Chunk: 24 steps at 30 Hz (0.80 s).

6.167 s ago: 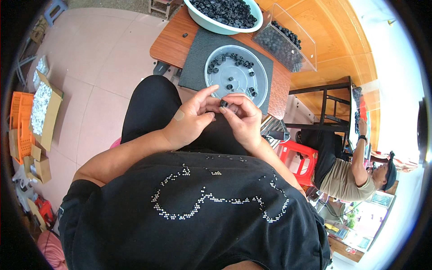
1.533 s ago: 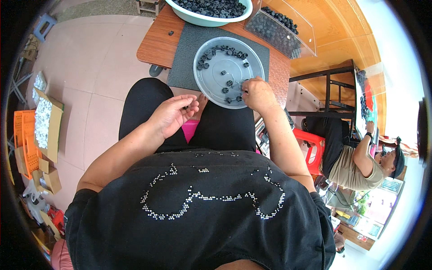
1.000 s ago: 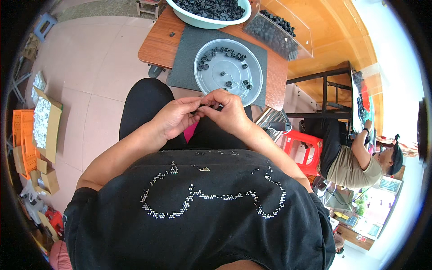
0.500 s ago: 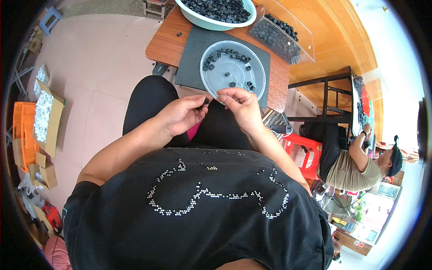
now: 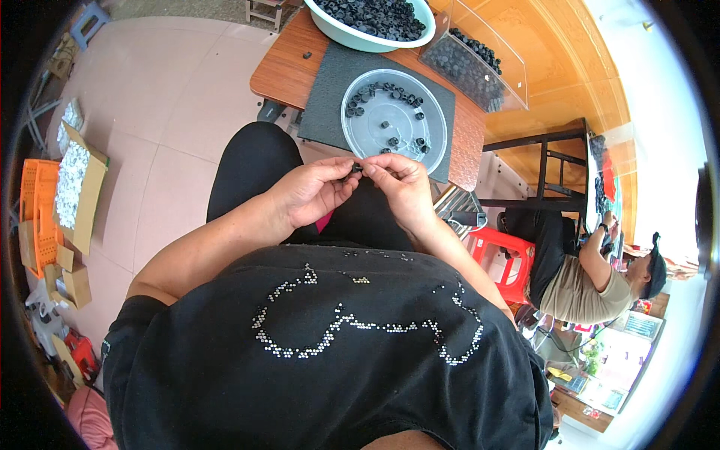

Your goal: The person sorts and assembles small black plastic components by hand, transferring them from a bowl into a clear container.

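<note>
Above my lap, my left hand [image 5: 315, 190] pinches a small black cap-like plastic part [image 5: 356, 168] between thumb and fingers. My right hand [image 5: 405, 189] meets it from the other side, thumb and forefinger pressed together right at the part; whatever they pinch is too small to make out. Just beyond the hands, a clear round plastic basin [image 5: 346, 120] rests on a dark grey mat [image 5: 321, 112]. Several black parts of the same sort lie in it, mostly along its far side, with a few near its right edge.
A pale green basin [image 5: 352, 41] heaped with black parts stands at the back of the brown table [image 5: 281, 71]. Right of it is a clear box [image 5: 514, 94] of more parts. A red stool [image 5: 517, 266] and a seated person [image 5: 585, 281] are at right; cartons [image 5: 94, 199] at left.
My hands have come together: the right fingertips moved from near the basin's rim to the black part in my left hand. The whole view has shifted slightly.
</note>
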Available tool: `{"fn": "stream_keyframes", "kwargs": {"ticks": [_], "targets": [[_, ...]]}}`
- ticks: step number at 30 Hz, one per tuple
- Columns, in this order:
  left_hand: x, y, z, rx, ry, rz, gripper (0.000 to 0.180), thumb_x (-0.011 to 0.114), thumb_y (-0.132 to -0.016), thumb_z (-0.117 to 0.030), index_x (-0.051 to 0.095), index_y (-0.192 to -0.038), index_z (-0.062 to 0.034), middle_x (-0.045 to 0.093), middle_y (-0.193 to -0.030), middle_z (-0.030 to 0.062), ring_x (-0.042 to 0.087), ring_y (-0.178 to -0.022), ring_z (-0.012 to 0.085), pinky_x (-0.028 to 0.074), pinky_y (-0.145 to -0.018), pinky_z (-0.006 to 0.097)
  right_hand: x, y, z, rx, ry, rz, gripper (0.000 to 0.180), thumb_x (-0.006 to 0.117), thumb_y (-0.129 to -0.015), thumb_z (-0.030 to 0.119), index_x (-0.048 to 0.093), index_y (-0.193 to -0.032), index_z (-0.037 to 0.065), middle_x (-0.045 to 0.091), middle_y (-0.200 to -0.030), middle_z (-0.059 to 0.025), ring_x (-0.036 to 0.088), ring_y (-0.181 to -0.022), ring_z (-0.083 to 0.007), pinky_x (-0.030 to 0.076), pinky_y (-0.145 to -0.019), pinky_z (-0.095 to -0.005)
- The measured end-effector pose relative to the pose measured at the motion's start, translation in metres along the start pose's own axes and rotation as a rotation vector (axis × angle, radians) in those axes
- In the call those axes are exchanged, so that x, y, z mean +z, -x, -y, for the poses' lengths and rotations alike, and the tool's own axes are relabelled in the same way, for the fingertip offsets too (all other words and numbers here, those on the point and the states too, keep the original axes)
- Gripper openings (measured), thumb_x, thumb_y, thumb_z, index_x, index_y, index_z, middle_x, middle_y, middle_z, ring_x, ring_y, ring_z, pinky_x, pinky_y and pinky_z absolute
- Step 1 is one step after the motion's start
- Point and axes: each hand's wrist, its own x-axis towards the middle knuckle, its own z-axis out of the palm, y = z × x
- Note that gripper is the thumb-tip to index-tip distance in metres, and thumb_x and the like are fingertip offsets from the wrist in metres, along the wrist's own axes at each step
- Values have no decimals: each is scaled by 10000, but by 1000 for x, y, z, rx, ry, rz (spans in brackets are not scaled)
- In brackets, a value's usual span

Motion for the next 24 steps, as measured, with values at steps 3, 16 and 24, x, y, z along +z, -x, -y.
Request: {"fn": "stream_keyframes", "kwargs": {"ticks": [3,16,24], "targets": [[1,1,0,10,-28,-16,233,482,-958,-122,543,-1130,23,600,-988,50,573,-825,79,504,-763,196,2,2,4,-67,141,-20,93,629,-858,30,696,-914,0,680,-829,-36,593,-751,-69,476,-670,-225],[5,2,1,14,-121,-2,188,525,-948,-137,594,-1088,-32,606,-920,4,566,-829,69,479,-763,200,1,3,-2,-65,47,-7,32,656,-840,3,658,-869,17,651,-811,-8,568,-732,-46,455,-664,-189],[11,6,4,34,-215,-74,182,545,-941,-149,623,-1055,-30,623,-938,12,567,-829,68,478,-769,203,1,2,2,17,-4,29,37,643,-857,28,632,-837,-2,664,-778,-34,588,-716,-67,470,-669,-213]]}}
